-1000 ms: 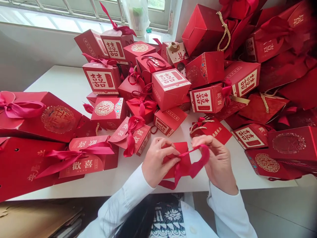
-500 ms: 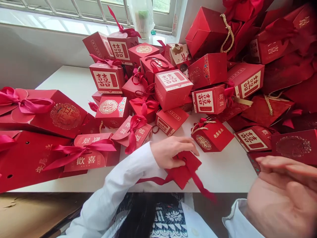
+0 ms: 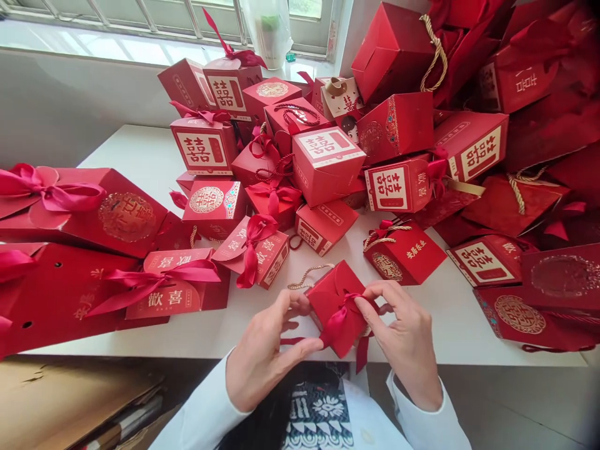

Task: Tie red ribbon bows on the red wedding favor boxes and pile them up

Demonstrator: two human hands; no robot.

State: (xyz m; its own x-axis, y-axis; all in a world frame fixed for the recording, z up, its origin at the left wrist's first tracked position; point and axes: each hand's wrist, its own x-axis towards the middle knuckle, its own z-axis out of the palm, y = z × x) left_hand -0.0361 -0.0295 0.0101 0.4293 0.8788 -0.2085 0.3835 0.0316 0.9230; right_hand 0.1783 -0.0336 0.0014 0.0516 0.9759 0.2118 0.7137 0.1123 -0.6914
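Note:
A small red gift box (image 3: 330, 290) sits near the table's front edge, its top tied with a red ribbon (image 3: 341, 315) and a gold rope handle (image 3: 312, 275) sticking out behind. My left hand (image 3: 274, 350) is at the box's left side, fingers curved round its corner and thumb near the ribbon's lower left part. From the right, my right hand (image 3: 403, 331) pinches the ribbon at its knot between thumb and fingers. Ribbon tails hang below the box on both sides.
Red boxes with ribbons and rope handles are piled behind (image 3: 328, 165) and at the right (image 3: 544, 200). Larger red boxes (image 3: 60, 294) lie at the left. A cup in a plastic bag (image 3: 269, 37) stands on the windowsill; cardboard (image 3: 60, 400) is below the table.
My right hand has come in from the far right and taken the ribbon. My left hand has moved off the box's top to its left side. The box has turned, showing its rope handle.

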